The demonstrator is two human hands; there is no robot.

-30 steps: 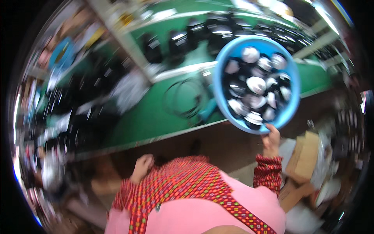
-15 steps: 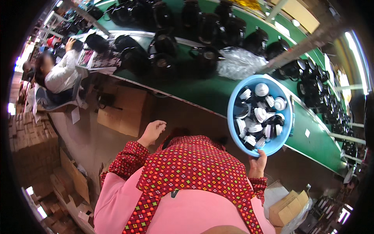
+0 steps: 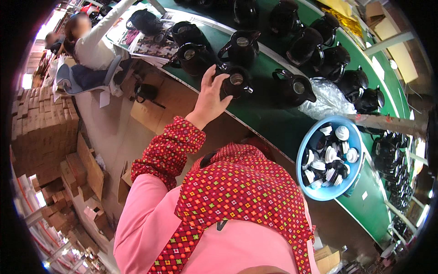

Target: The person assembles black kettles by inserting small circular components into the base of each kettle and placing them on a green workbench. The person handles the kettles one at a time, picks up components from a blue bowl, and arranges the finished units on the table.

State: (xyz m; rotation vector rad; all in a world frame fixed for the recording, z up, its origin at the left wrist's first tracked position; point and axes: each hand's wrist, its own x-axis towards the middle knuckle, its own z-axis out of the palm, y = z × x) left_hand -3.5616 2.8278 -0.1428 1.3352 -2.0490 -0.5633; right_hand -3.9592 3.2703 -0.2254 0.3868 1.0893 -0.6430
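My left hand (image 3: 211,97) reaches over the near edge of the green bench with its fingers apart. It is beside a glossy black jug (image 3: 237,81), which has a round opening on top; whether the fingertips touch it, I cannot tell. Another black jug (image 3: 294,86) with a handle and a spout is to its right. A light blue basin (image 3: 325,197) on my right holds several black-and-white screw stoppers (image 3: 332,154). My right hand is out of sight.
More black jugs (image 3: 305,44) line the green bench (image 3: 264,116). Crumpled clear plastic (image 3: 326,98) lies behind the basin. At the left a person (image 3: 93,50) sits on a grey chair (image 3: 82,82). Stacked cardboard boxes (image 3: 43,128) occupy the left side.
My left hand has moved forward from near my body to the jug at the bench edge. The view has shifted, and my right hand, earlier at the basin's rim, no longer shows.
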